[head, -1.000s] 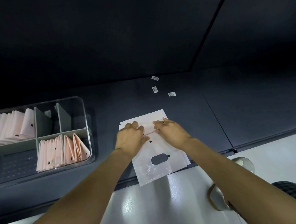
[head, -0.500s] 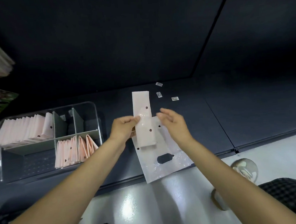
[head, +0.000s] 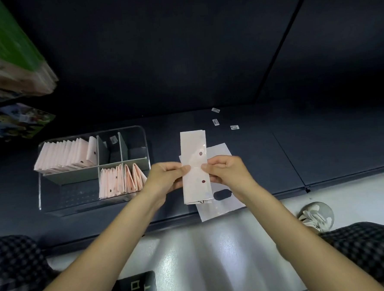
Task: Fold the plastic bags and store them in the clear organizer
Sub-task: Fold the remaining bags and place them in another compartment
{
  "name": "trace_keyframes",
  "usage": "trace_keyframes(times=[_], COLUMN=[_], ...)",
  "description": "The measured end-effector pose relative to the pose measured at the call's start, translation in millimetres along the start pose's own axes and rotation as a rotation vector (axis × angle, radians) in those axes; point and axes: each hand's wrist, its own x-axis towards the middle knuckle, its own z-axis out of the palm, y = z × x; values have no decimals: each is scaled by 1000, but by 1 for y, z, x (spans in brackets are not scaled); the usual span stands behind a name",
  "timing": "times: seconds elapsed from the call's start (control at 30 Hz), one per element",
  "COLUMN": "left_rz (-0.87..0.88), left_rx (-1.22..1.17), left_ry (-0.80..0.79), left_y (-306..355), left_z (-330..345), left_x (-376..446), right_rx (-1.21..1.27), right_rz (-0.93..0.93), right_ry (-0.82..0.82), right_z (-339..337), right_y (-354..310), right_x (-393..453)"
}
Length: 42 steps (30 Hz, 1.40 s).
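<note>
A pale pink plastic bag folded into a long narrow strip [head: 193, 145] stands upright above the dark shelf. My left hand [head: 166, 177] pinches its left edge at mid height. My right hand [head: 227, 171] pinches the right edge opposite. Under them lie flat plastic bags [head: 220, 207] with an oval handle hole, hanging over the shelf's front edge. The clear organizer [head: 141, 135] sits to the left, with several folded pink bags [head: 63, 156] in its back left compartment and more folded bags [head: 119, 180] in a front one.
Three small white labels [head: 216, 122] lie on the dark shelf [head: 321, 146] behind the bags. Green and printed packages [head: 8, 66] hang at the upper left. Below the shelf is a glossy white floor, a shoe [head: 314, 215] and checked trouser legs.
The bag, pressed flat on the stack a second ago, has been lifted as a narrow strip. My right hand, open half a second ago, now pinches its right edge.
</note>
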Motion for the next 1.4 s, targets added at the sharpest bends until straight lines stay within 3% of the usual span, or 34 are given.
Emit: trace_keyframes(times=[0.43, 0.63, 0.83, 0.93, 1.03, 1.17, 1.4], left_rz=[75, 84, -114, -123, -27, 244, 557], left_rx=[-58, -13, -46, -83, -53, 240, 616], left_ry=[-226, -210, -78, -54, 15, 132, 89], left_y=[10, 13, 7, 0, -1, 2, 2], left_z=[-17, -21, -10, -5, -5, -8, -3], left_x=[-16, -18, -17, -19, -20, -21, -29], right_rx=[116, 46, -36, -75, -106, -143, -349], right_rz=[-148, -258, -305, -313, -295, -300, -313], right_ry=[-76, -69, -12, 17, 7, 30, 7], right_z=[-5, -1, 5, 7, 10, 11, 20], right_y=[-3, -2, 0, 1, -2, -11, -20], right_x=[-18, -18, -22, -24, -27, -30, -33])
